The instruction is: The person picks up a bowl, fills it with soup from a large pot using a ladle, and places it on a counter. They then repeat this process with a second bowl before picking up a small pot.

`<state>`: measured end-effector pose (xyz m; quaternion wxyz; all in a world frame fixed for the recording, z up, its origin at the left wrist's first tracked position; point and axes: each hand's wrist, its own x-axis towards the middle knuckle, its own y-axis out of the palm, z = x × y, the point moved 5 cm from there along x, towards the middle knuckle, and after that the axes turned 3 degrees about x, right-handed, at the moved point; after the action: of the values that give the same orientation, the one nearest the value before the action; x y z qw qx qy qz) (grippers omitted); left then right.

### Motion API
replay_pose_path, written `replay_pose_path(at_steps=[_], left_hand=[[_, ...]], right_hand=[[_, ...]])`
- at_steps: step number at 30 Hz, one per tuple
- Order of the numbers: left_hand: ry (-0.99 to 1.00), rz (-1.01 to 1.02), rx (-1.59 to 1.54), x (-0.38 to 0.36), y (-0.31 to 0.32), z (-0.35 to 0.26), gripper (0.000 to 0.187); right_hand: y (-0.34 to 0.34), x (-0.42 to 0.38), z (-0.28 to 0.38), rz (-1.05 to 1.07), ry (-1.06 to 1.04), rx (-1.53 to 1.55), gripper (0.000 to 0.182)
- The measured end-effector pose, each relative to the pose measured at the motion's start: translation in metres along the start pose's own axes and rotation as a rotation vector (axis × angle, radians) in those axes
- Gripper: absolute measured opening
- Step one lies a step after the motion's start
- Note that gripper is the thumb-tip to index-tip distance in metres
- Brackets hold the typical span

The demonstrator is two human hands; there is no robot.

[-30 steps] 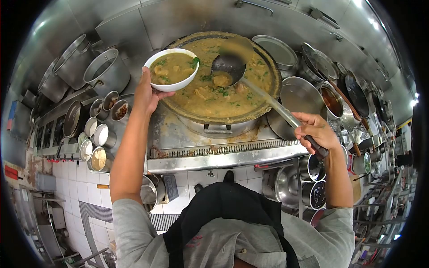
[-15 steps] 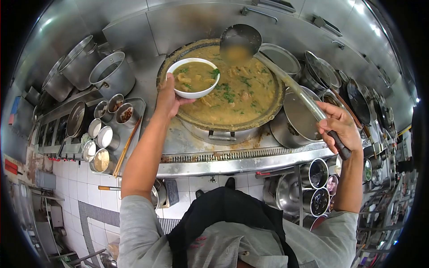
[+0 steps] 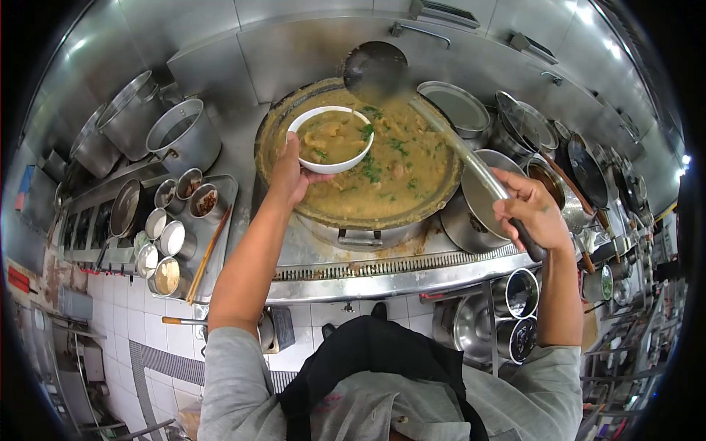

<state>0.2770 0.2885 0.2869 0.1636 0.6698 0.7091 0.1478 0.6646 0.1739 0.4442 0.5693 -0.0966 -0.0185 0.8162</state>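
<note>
My left hand (image 3: pixel 292 170) grips a white bowl (image 3: pixel 344 166) at its left side, fingers under it and thumb near the rim. Brown stew with chunks and green herbs fills much of the bowl, which is held over a wide pot (image 3: pixel 368 218) of the same stew (image 3: pixel 397 180). In my right hand (image 3: pixel 531 209) is the dark grip of a long-handled ladle (image 3: pixel 376 71). Its dark, round scoop hangs above the pot's far edge, beyond the bowl, with a blurred lower rim. The ladle's shaft slants across the pot's right side.
Left of the pot, a tray holds metal seasoning cups (image 3: pixel 173 237) and wooden chopsticks (image 3: pixel 209 253). Tall aluminium pots (image 3: pixel 193 140) stand behind them. On the right are a steel pot (image 3: pixel 474 220), a round lid (image 3: pixel 454 105) and several pans (image 3: pixel 586 165). The counter's front edge (image 3: pixel 390 279) runs before me.
My right hand has shifted left with the ladle, and its scoop has moved left and now looks dark where brown stew showed. The bowl has moved slightly right and nearer, its stew visibly stirred.
</note>
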Motion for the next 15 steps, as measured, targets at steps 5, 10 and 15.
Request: replay_pose_path(at_steps=[5, 10, 15], left_hand=[[0.003, 0.007, 0.022, -0.007, -0.003, -0.011, 0.061], [0.013, 0.023, 0.082, -0.014, -0.005, -0.030, 0.064], [-0.018, 0.083, 0.109, -0.020, -0.002, -0.043, 0.067]], right_hand=[[-0.021, 0.020, -0.027, -0.039, 0.055, -0.339, 0.061], [-0.032, 0.050, -0.078, -0.111, -0.338, -0.984, 0.064], [-0.015, 0.056, -0.095, -0.143, -0.069, -1.261, 0.064]])
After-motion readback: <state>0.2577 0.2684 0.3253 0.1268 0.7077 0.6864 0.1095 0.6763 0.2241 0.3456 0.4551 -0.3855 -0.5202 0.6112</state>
